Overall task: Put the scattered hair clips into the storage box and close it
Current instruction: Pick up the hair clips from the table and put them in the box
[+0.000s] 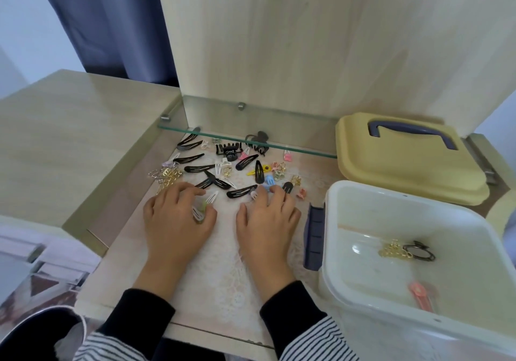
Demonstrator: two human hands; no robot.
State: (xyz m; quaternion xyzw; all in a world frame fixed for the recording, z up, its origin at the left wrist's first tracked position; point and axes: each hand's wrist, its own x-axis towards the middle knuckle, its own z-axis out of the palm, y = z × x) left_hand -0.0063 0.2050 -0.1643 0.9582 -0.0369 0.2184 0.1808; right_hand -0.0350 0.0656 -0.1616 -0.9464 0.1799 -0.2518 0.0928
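Hair clips are mostly loose on the surface, in a patch under the glass shelf and on its near side. It's a mix: black snap clips, a black claw clip, a yellow clip and a gold heap at the patch's left edge.

Left hand is at the near-left edge of the patch, fingers curled, pinching white snap clips (something green is in there too, can't tell what).

Right hand is palm down, fingertips bent onto a white clip and a blue clip at the patch's near edge. It's touching them for sure; whether it's gripping, I cannot tell.

Storage box sits at near right, white, open. Inside are a gold cluster, a dark round item touching it, and a pink clip nearer. There's a dark blue latch on the box's left wall, just beside the right hand.

Lid is yellow with a dark blue handle. It lies flat at far right, behind the box, handle up. The box's far rim overlaps the lid's near edge from this angle.
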